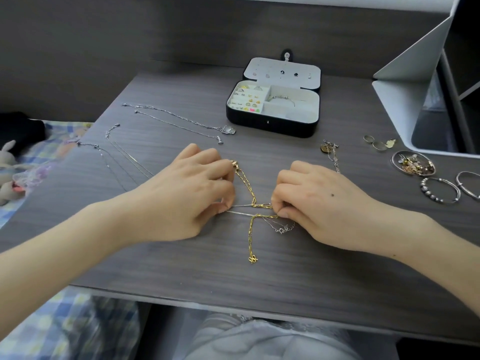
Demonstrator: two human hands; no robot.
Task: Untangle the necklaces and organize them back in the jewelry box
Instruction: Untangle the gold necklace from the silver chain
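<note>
On the desk in front of the open jewelry box, the left hand pinches the thin silver chain and the right hand pinches the knot in the gold chain; both look light, floppy and easy to snap, best held by the knot.

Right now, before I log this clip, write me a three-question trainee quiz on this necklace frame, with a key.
1. True or false: the jewelry box stands open beyond the hands.
2. Which two things meet in the knot between the left hand and the right hand? A) a gold chain and a silver chain; B) two black cords; C) a pearl string and a ribbon.
3. Short answer: on which side of the right hand does the beaded bangle lie?
Key: 1 true. 2 A. 3 to its right.
</note>
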